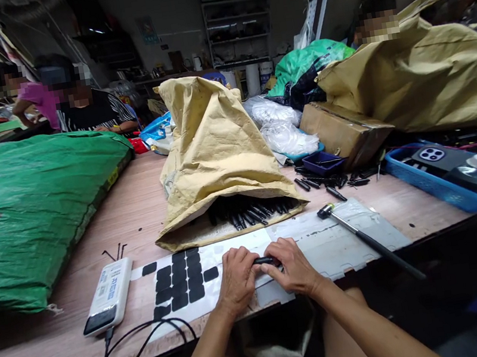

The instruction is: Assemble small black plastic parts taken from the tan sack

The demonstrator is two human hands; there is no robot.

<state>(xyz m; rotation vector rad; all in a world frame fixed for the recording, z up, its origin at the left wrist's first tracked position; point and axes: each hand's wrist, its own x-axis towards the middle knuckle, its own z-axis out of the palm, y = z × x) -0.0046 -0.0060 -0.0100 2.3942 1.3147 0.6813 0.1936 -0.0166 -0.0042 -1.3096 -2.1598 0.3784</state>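
Observation:
My left hand (236,278) and my right hand (292,266) meet at the front of the table, both closed on a short black pen-shaped piece (263,260) lying crosswise between them. Its ends are hidden by my fingers. Just beyond, a tan sack (221,157) lies with its mouth towards me, and many similar black pieces (248,214) show inside. Under my hands is a white sheet (214,254) with rows of black rounded-square stickers (177,281) left of my left hand. A small hammer (373,244) with a black handle rests to the right on a grey board (325,243).
A white power bank (108,295) with a black cable is at left, near a large green sack (35,210). Loose black pieces, a cardboard box (344,131) and a blue tray (452,184) holding a phone stand right. Other people sit across the table.

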